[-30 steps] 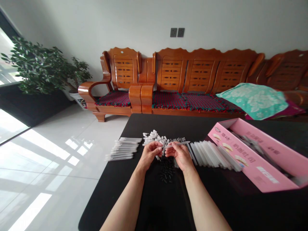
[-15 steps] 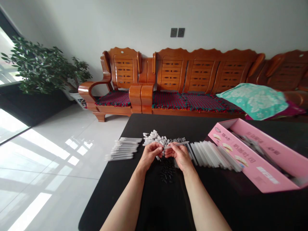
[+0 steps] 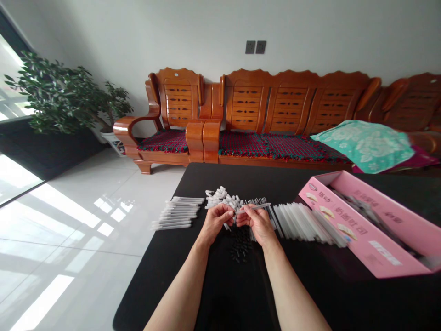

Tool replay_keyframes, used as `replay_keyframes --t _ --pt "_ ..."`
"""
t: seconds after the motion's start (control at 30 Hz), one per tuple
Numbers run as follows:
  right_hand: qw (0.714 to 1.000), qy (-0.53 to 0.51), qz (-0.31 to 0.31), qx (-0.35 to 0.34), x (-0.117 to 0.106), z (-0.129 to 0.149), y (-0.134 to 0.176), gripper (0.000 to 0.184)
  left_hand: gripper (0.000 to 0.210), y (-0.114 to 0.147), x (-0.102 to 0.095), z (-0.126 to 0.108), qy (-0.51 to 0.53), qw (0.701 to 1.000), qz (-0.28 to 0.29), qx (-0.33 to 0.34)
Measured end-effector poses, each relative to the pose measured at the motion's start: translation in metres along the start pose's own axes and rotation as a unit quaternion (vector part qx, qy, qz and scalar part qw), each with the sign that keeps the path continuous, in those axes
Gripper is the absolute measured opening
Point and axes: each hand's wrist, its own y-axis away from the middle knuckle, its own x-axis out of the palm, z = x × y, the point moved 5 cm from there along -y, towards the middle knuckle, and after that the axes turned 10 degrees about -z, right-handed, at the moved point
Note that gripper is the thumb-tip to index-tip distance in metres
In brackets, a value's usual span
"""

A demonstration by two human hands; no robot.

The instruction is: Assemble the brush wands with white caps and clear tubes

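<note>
My right hand (image 3: 259,224) is closed round a slim white pen (image 3: 262,206), which points up to the right. My left hand (image 3: 215,223) pinches at the pen's left end, where the fingers hide the detail. Behind the hands lies a heap of white pen caps (image 3: 220,195). Small black plugs (image 3: 239,250) are scattered on the table just below the hands. To the left, capped pens (image 3: 177,214) lie in a row. Translucent white pen barrels (image 3: 299,220) lie side by side to the right. Dark-tipped thin parts (image 3: 257,201) show partly behind my right hand.
The black table (image 3: 165,280) carries a long pink box (image 3: 361,239) at the right, with greyish items inside. A wooden sofa (image 3: 248,99) stands beyond the table, with a turquoise cloth (image 3: 368,145) on its seat. A potted plant (image 3: 65,99) is at the far left.
Both hands stay in nearly the same place with the pen between them. The whole view has shifted very slightly.
</note>
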Motion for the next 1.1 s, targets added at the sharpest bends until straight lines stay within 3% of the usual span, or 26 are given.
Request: replay_keyframes --t 0.27,0.5,0.8,0.93,1.1 --pt "1.0 0.003 -0.009 -0.003 0.0008 -0.0005 0.0002 0.032 0.036 -0.0006 0.0017 0.0018 -0.007 1.0 -0.001 0.003" --pt "1.0 -0.006 -0.019 -0.003 -0.0003 -0.0003 -0.0005 0.032 0.05 0.0007 -0.0026 0.0054 -0.152 0.988 0.001 -0.001" --pt "1.0 0.001 -0.016 -0.006 0.0007 0.0005 0.0 0.034 0.042 -0.0008 0.0026 0.0008 -0.065 0.998 -0.003 0.011" --pt "1.0 0.001 -0.026 -0.003 -0.0001 0.0015 0.0002 0.034 0.043 -0.0006 -0.0011 0.0004 -0.101 0.995 -0.018 0.017" --pt "1.0 0.002 -0.021 -0.005 -0.0001 0.001 0.0002 0.034 0.047 0.0004 -0.0009 0.0048 -0.13 0.991 0.01 -0.001"
